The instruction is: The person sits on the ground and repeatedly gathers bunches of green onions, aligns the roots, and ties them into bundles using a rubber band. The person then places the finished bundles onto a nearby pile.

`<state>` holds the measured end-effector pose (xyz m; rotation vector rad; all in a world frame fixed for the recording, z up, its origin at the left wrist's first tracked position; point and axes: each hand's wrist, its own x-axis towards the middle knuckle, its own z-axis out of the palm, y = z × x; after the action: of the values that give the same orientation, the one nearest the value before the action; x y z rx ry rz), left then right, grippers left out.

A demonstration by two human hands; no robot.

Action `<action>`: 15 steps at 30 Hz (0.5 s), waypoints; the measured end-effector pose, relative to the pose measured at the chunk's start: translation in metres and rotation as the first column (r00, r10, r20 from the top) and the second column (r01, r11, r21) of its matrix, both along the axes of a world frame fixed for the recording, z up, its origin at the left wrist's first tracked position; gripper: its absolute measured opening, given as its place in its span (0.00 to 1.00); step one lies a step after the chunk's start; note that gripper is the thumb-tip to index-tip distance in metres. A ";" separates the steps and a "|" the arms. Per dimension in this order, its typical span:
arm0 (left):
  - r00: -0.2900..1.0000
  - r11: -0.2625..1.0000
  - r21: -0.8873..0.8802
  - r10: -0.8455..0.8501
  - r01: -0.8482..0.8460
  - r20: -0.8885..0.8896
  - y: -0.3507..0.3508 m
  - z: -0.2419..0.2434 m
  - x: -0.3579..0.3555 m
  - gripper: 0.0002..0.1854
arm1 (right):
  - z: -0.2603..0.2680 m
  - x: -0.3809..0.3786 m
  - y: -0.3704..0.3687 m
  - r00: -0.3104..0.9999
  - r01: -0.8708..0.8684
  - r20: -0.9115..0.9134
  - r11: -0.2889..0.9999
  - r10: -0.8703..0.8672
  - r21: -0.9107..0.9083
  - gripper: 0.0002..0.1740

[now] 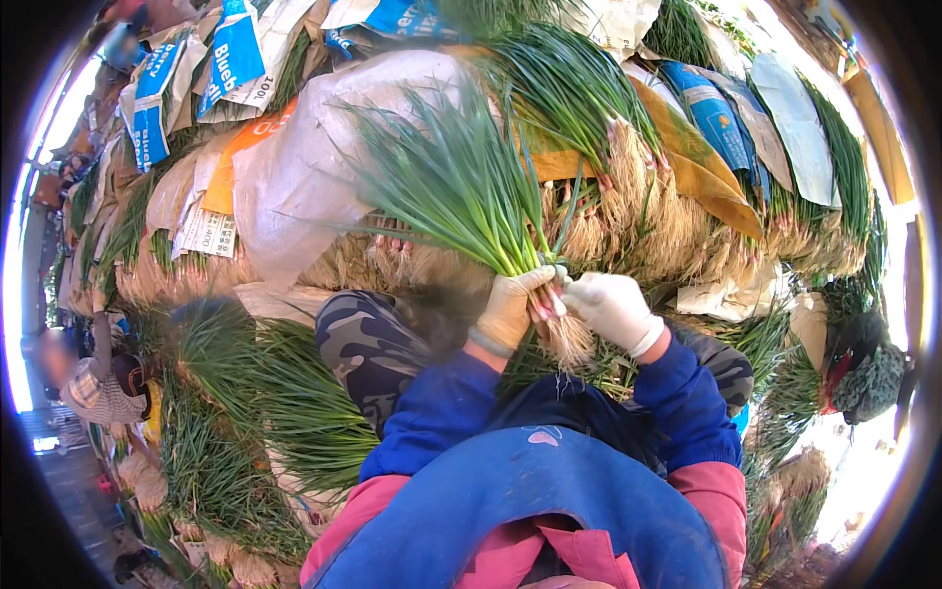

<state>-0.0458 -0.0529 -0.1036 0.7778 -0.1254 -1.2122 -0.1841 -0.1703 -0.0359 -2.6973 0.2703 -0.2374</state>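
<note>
A bunch of green onions (471, 199), with long green leaves, pinkish bulbs and pale roots, is held up before me. My left hand (513, 305), in a pale glove, is closed around its lower stems, just above the bulbs. Against the right side of the bulbs is my right hand (614, 309), in a white glove with its fingers bent; whether it grips a bulb or a stem is hard to tell. The roots (568, 342) hang below, between both hands. Behind the bunch, another bunch of green onions (570, 88) lies on the pile, roots towards me.
Stacked green onions, covered by a translucent plastic sheet (324, 147), a yellow-brown sheet (692, 154) and paper sacks (235, 55), form a wall ahead. Loose green onions (309, 397) lie at my left. A person (110, 383) is at the far left, another (865, 368) at the far right.
</note>
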 end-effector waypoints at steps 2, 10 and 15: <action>0.996 0.998 -0.007 0.063 -0.064 -0.056 0.000 0.006 -0.001 0.12 | 0.015 0.007 -0.018 0.956 0.107 0.242 0.965 -0.165 0.239 0.17; 0.998 0.998 -0.063 -0.010 0.007 -0.054 0.005 0.005 0.004 0.13 | -0.021 0.044 -0.033 0.985 0.153 -0.172 0.615 -0.029 0.773 0.18; 0.994 0.999 0.004 -0.044 0.045 -0.102 0.008 -0.002 0.007 0.17 | -0.035 0.046 -0.037 0.978 -0.061 0.206 0.996 0.046 0.067 0.07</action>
<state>-0.0383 -0.0453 -0.1053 0.7202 -0.0551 -1.2930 -0.1381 -0.2073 -0.0710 -2.5782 0.1416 -0.4753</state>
